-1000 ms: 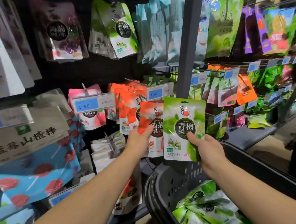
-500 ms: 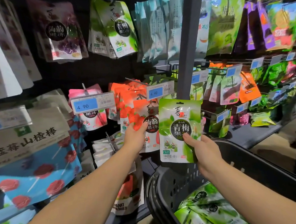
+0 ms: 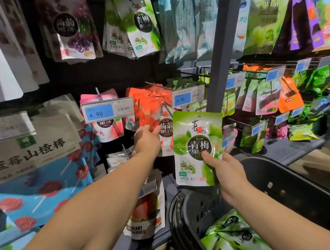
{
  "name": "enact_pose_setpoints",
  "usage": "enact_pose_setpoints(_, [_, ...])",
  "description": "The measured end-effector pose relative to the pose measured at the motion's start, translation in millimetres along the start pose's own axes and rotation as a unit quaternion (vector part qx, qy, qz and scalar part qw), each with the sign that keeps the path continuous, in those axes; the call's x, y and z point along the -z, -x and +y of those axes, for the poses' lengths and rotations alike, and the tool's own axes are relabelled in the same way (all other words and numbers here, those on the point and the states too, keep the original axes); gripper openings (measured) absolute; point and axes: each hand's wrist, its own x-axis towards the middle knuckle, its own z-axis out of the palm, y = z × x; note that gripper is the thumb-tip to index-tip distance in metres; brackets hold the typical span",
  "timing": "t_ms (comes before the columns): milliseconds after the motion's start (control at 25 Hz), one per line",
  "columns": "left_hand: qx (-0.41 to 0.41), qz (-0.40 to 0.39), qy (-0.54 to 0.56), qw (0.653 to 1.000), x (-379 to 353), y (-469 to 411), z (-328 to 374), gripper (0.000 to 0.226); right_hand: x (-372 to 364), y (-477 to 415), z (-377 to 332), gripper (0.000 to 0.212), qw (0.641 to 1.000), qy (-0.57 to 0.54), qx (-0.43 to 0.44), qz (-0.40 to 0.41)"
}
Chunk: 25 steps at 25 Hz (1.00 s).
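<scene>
My right hand (image 3: 223, 170) holds a green plum jelly pouch (image 3: 195, 144) upright by its lower right side, thumb on the front, just above the rim of a black basket (image 3: 284, 188). My left hand (image 3: 146, 140) grips the front red-and-white jelly pouch (image 3: 165, 128) of a row hanging on a peg, beside the green one. Several more green pouches (image 3: 236, 239) lie in the basket.
Hanging snack pouches fill the rack: purple (image 3: 69, 28) and green (image 3: 139, 22) above, pink (image 3: 106, 125) behind a 4.90 price tag (image 3: 107, 109). A grey post (image 3: 222, 51) divides the rack. Boxes (image 3: 31, 151) stand at left. A lower shelf edge (image 3: 286, 149) runs right.
My left hand moved up and left along the red pouches and tightened on the front one. The green pouch in my right hand shifted slightly left and lower.
</scene>
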Motion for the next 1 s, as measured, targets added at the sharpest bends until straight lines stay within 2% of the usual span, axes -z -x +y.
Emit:
enact_pose_setpoints(120, [0.003, -0.018, 0.001, 1.000, 1, 4, 3, 0.031, -1, -1, 1, 0.026, 1.000, 0.004, -0.001, 0.004])
enact_pose_setpoints(200, [0.033, 0.004, 0.009, 0.999, 5, 12, 6, 0.052, 0, 1, 0, 0.025, 1.000, -0.002, 0.001, 0.007])
enact_pose_setpoints(240, [0.033, 0.030, 0.003, 0.999, 9, 19, 7, 0.055, 0, 4, -2, 0.025, 1.000, -0.005, 0.001, 0.009])
enact_pose_setpoints(320, [0.026, 0.036, 0.012, 0.999, 18, 41, 5, 0.043, -2, 10, -7, 0.024, 1.000, -0.008, 0.001, 0.014])
enact_pose_setpoints(400, [0.022, -0.091, 0.127, 0.987, 35, 76, 8, 0.039, -6, 20, -15, 0.025, 1.000, -0.010, 0.003, 0.012])
enact_pose_setpoints(480, [0.014, -0.213, 0.207, 0.955, 57, 105, 17, 0.040, -10, 31, -24, 0.029, 1.000, -0.016, 0.006, 0.011])
enact_pose_setpoints(600, [-0.066, -0.254, 0.176, 0.949, 88, 133, 39, 0.015, -19, 50, -44, 0.052, 1.000, -0.018, 0.011, 0.005])
enact_pose_setpoints(760, [-0.134, -0.227, 0.173, 0.949, 120, 145, 74, 0.029, -39, 66, -80, 0.077, 0.999, -0.019, 0.028, -0.016])
enact_pose_setpoints(800, [-0.142, -0.218, 0.171, 0.950, 129, 145, 84, 0.029, -45, 68, -91, 0.071, 0.999, -0.021, 0.033, -0.022])
enact_pose_setpoints(880, [-0.164, -0.186, 0.161, 0.955, 146, 139, 105, 0.029, -58, 71, -116, 0.045, 0.998, -0.008, 0.046, -0.035])
enact_pose_setpoints(1000, [-0.191, -0.115, 0.130, 0.966, 168, 122, 135, 0.020, -87, 66, -152, 0.042, 0.997, 0.023, 0.064, -0.047])
